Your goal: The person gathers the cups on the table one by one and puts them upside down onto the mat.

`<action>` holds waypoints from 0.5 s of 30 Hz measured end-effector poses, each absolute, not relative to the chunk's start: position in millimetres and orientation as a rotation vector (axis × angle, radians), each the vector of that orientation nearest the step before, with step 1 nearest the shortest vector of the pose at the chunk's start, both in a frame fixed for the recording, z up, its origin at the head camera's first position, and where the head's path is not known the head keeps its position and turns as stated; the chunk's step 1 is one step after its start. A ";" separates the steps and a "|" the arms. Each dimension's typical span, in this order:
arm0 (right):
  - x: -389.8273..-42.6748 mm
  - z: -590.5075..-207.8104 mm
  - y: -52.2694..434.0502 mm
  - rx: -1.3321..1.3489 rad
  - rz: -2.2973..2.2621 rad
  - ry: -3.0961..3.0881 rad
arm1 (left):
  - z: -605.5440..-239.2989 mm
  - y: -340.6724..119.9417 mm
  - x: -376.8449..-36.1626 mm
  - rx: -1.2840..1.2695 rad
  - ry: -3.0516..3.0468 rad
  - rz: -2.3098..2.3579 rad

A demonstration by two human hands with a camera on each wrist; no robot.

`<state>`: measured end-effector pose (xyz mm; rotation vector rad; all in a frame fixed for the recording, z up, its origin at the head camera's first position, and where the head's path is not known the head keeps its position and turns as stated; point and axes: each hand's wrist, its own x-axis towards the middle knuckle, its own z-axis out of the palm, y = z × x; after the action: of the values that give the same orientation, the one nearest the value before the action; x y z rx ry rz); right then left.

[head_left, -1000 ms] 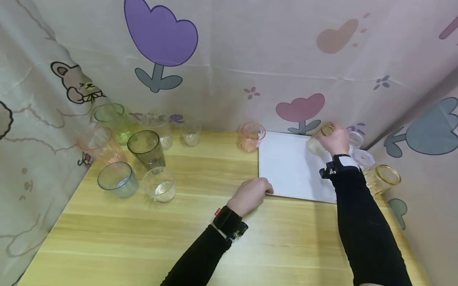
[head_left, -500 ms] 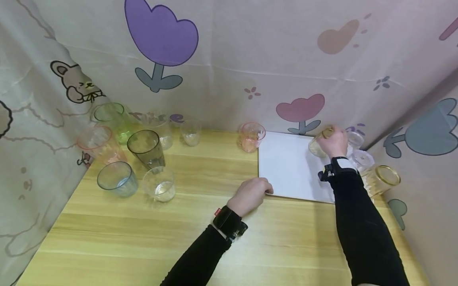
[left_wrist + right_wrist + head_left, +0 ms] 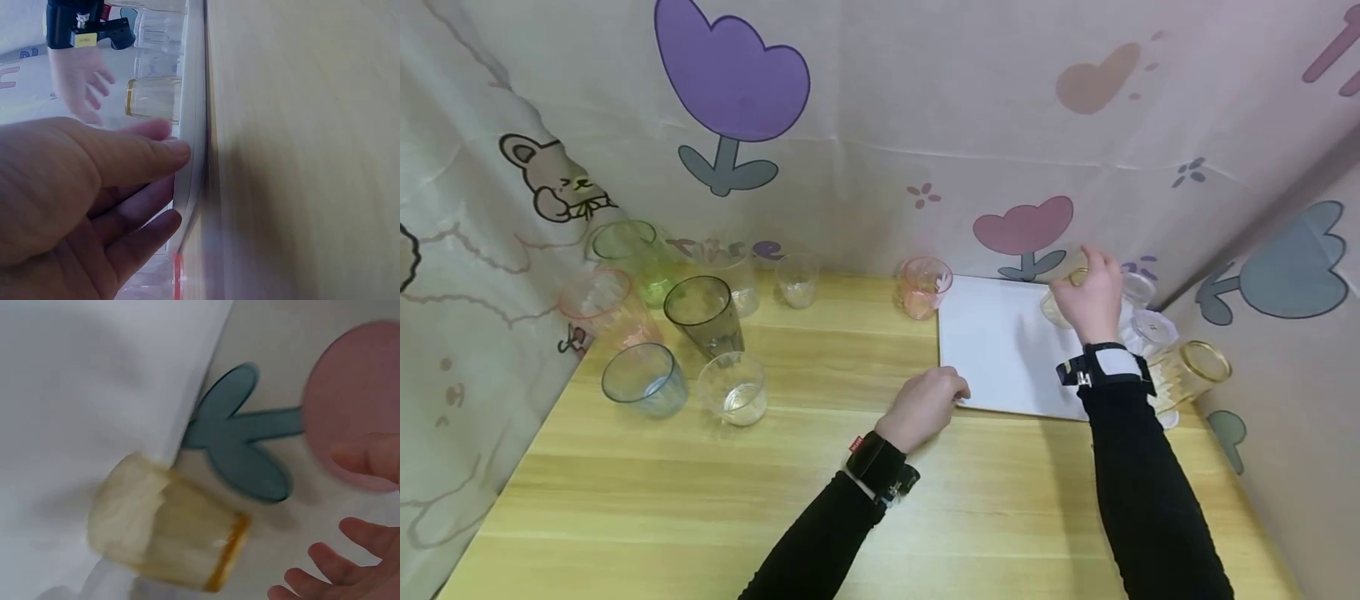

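Observation:
My left hand (image 3: 925,407) is at the front left corner of a flat white board (image 3: 1000,350). In the left wrist view, its thumb and curled fingers (image 3: 147,240) hold the board's edge. At the board's back right stands a pale yellow glass (image 3: 181,528) with a golden rim. My right hand (image 3: 1092,302) is beside and above this glass, partly covering it in the head view. The right wrist view shows the right fingers (image 3: 334,565) spread and apart from the glass, holding nothing.
Clear glasses (image 3: 1150,333) and a larger yellow glass (image 3: 1195,371) line the right side. A pink glass (image 3: 925,289) stands by the board's back left corner. Several more, including a grey glass (image 3: 706,315) and a blue glass (image 3: 647,382), are grouped left. A patterned curtain (image 3: 865,100) hangs behind.
My right hand has let go of the pale yellow glass and risen slightly, its fingers now spread. The left hand stays at the board's corner.

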<state>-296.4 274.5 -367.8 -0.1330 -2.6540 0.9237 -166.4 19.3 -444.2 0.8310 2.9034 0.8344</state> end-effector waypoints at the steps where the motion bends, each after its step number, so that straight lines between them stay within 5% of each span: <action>1: -292.1 -366.2 268.6 -0.106 0.924 -2.624 | -444.3 19.1 -166.8 0.826 2.911 0.838; 15: -230.3 -383.7 198.9 0.303 0.967 -2.558 | -439.0 0.6 -173.6 0.675 3.008 1.058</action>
<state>-230.3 198.9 -383.7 0.3033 -2.5577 0.9666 -173.6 0.6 -439.0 0.6747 3.0076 1.0581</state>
